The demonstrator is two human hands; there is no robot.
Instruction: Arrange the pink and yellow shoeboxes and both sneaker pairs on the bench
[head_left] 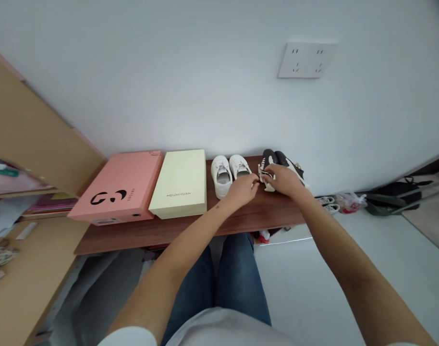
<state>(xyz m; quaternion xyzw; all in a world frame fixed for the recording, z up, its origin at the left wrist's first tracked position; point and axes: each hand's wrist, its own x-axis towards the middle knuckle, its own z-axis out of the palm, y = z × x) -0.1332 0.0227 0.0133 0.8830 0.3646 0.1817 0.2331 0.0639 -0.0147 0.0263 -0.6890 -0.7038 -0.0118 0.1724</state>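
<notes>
A pair of black-and-white shoes stands on a brown wooden shelf [234, 222] against the wall. Over the left black-and-white shoe [268, 157] is my right hand [283, 179], its fingers pinched at the white laces or upper. My left hand [243, 189] is closed in a pinch just left of that shoe; whatever its fingertips hold is too small to make out. The right black-and-white shoe [285, 160] is partly covered by my right hand. To the left sit two white sneakers, one [221, 177] whole in view, the other [238, 164] partly behind my left hand.
A pale yellow shoebox [181, 175] and a pink shoebox [122, 180] lie side by side on the shelf's left. A tan desk [42, 278] borders it. More shoes [327, 204], a plastic bag [350, 202] and a dark bag [394, 197] rest on the floor at right.
</notes>
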